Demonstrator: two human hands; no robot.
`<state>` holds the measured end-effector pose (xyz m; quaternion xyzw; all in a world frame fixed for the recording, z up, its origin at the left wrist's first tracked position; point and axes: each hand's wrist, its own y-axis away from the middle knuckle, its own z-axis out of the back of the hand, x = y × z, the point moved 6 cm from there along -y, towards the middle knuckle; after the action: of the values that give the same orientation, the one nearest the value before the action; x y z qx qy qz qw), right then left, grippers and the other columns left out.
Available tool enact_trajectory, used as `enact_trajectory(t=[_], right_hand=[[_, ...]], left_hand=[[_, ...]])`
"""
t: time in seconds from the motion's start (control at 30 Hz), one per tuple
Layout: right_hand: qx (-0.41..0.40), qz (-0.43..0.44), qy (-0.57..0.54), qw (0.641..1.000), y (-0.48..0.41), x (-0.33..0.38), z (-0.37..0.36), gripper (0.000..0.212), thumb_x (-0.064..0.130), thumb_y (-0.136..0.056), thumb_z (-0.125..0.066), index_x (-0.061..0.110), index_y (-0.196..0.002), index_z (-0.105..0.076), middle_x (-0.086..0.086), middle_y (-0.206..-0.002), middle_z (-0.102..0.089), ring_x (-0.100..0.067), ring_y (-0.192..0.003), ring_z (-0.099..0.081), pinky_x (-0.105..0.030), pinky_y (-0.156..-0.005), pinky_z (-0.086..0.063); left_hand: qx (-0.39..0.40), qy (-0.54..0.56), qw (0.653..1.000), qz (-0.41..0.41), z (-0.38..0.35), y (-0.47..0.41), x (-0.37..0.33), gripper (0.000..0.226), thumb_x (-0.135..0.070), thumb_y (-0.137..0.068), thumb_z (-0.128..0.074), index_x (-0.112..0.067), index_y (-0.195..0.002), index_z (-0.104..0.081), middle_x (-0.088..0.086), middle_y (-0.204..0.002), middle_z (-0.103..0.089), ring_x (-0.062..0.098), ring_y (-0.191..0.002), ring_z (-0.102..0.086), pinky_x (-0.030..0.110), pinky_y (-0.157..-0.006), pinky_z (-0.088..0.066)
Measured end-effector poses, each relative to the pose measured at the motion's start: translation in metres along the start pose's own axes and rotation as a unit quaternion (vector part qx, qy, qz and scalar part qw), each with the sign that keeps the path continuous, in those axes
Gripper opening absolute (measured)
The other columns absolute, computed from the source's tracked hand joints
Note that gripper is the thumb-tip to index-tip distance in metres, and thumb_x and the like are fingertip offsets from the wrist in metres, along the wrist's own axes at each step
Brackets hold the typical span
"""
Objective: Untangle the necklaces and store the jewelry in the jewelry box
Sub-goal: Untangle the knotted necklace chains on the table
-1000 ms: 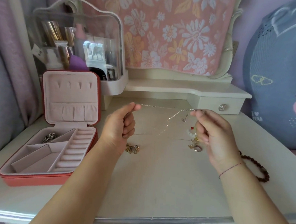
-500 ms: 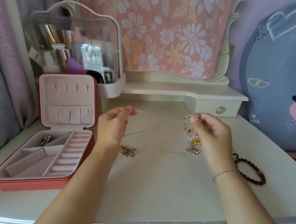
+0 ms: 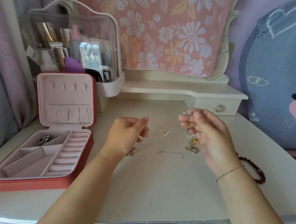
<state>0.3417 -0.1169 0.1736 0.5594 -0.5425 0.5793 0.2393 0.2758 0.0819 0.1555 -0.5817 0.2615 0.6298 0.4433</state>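
A thin silver necklace chain (image 3: 166, 133) hangs slack between my two hands above the white dressing table (image 3: 155, 191). My left hand (image 3: 126, 136) pinches one end of it between thumb and fingers. My right hand (image 3: 210, 135) pinches the clasp end, held higher. Part of the chain trails on the table near a small heap of gold and silver jewelry with rings (image 3: 192, 146). A small gold piece (image 3: 131, 151) lies by my left wrist. The red jewelry box (image 3: 39, 183) stands open at the left, pink inside, with a silver item (image 3: 43, 140) in its rear compartment.
A brown bead bracelet (image 3: 255, 170) lies on the table right of my right wrist. A clear-lidded cosmetics case (image 3: 73, 42) stands behind the box. A raised shelf with a small drawer (image 3: 217, 106) runs along the back. A large blue plush (image 3: 277, 77) fills the right side.
My hands have come closer together and my left hand has dropped lower, so the chain that was stretched taut now sags between them.
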Motion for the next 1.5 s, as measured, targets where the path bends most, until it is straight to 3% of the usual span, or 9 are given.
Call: enact_trajectory(t=[0.13, 0.33, 0.5, 0.6, 0.7, 0.87, 1.07, 1.2, 1.5], right_hand=[[0.052, -0.014, -0.004, 0.999, 0.001, -0.003, -0.008, 0.016, 0.03, -0.086, -0.061, 0.016, -0.094, -0.066, -0.007, -0.097, -0.074, -0.017, -0.091, -0.066, -0.024, -0.075, -0.043], [0.12, -0.016, 0.035, 0.992, 0.005, -0.009, -0.023, 0.021, 0.039, -0.082, -0.066, 0.023, -0.095, -0.072, -0.005, -0.095, -0.074, -0.022, -0.095, -0.067, -0.023, -0.074, -0.042], [0.129, -0.019, 0.041, 0.991, 0.004, -0.014, -0.023, 0.017, 0.032, -0.082, -0.064, 0.027, -0.092, -0.076, 0.001, -0.078, -0.068, -0.016, -0.077, -0.057, -0.025, -0.069, -0.039], [0.134, -0.017, 0.028, 0.99, 0.004, -0.014, -0.024, 0.029, 0.046, -0.073, -0.076, 0.025, -0.094, -0.077, 0.006, -0.075, -0.065, -0.011, -0.071, -0.05, -0.02, -0.066, -0.04], [0.141, -0.03, 0.012, 0.989, 0.004, -0.016, -0.025, 0.013, 0.028, -0.082, -0.069, 0.023, -0.091, -0.077, 0.002, -0.071, -0.063, -0.012, -0.068, -0.05, -0.021, -0.066, -0.039], [0.15, -0.036, 0.028, 0.988, 0.006, -0.015, -0.025, 0.019, 0.021, -0.08, -0.063, 0.022, -0.092, -0.076, -0.004, -0.079, -0.062, -0.011, -0.067, -0.049, -0.017, -0.063, -0.04], [0.156, -0.041, 0.05, 0.986, 0.007, -0.018, -0.027, 0.016, 0.016, -0.079, -0.068, 0.022, -0.092, -0.075, -0.005, -0.075, -0.048, -0.009, -0.057, -0.035, -0.017, -0.056, -0.033], [0.163, -0.048, 0.037, 0.985, 0.007, -0.018, -0.028, 0.016, 0.016, -0.08, -0.069, 0.019, -0.095, -0.073, -0.003, -0.076, -0.054, -0.01, -0.062, -0.046, -0.017, -0.062, -0.042], [0.146, -0.047, 0.012, 0.988, 0.005, -0.018, -0.025, 0.022, 0.026, -0.075, -0.074, 0.018, -0.096, -0.075, -0.006, -0.088, -0.072, -0.015, -0.083, -0.063, -0.02, -0.082, -0.048]], left_hand=[[0.029, -0.015, 0.999, -0.036, -0.009, 0.004, -0.008, 0.018, -0.027, -0.092, -0.063, -0.016, -0.091, -0.077, -0.011, -0.101, -0.071, -0.01, -0.088, -0.06, -0.001, -0.072, -0.039], [0.177, 0.101, 0.979, -0.027, -0.035, 0.017, -0.015, 0.04, -0.041, -0.081, -0.058, -0.013, -0.106, -0.073, -0.005, -0.1, -0.075, 0.003, -0.101, -0.066, 0.013, -0.089, -0.047], [0.21, 0.13, 0.969, 0.0, -0.042, 0.017, -0.008, 0.029, -0.036, -0.078, -0.065, -0.012, -0.093, -0.072, 0.009, -0.088, -0.073, 0.015, -0.084, -0.067, 0.029, -0.086, -0.052], [0.239, 0.175, 0.955, 0.022, -0.045, 0.018, -0.007, 0.023, -0.031, -0.08, -0.065, -0.012, -0.093, -0.066, 0.008, -0.083, -0.07, 0.016, -0.08, -0.066, 0.025, -0.079, -0.053], [0.234, 0.199, 0.951, 0.028, -0.043, 0.015, -0.006, 0.016, -0.027, -0.079, -0.066, -0.014, -0.09, -0.067, 0.007, -0.084, -0.071, 0.015, -0.081, -0.066, 0.025, -0.08, -0.052], [0.221, 0.202, 0.953, 0.038, -0.041, 0.014, -0.004, 0.024, -0.025, -0.075, -0.069, -0.014, -0.096, -0.071, 0.007, -0.091, -0.074, 0.015, -0.086, -0.069, 0.024, -0.081, -0.053], [0.226, 0.247, 0.94, 0.064, -0.041, 0.012, -0.004, 0.036, -0.012, -0.072, -0.07, -0.007, -0.108, -0.067, 0.001, -0.083, -0.072, 0.007, -0.066, -0.063, 0.018, -0.07, -0.052], [0.231, 0.263, 0.934, 0.069, -0.042, 0.013, -0.006, 0.032, -0.01, -0.071, -0.069, -0.01, -0.104, -0.066, -0.003, -0.073, -0.069, 0.006, -0.061, -0.058, 0.017, -0.064, -0.047], [0.189, 0.295, 0.933, 0.081, -0.036, 0.009, -0.003, 0.022, -0.012, -0.068, -0.071, -0.023, -0.086, -0.064, -0.003, -0.08, -0.072, 0.009, -0.078, -0.069, 0.023, -0.074, -0.043]])
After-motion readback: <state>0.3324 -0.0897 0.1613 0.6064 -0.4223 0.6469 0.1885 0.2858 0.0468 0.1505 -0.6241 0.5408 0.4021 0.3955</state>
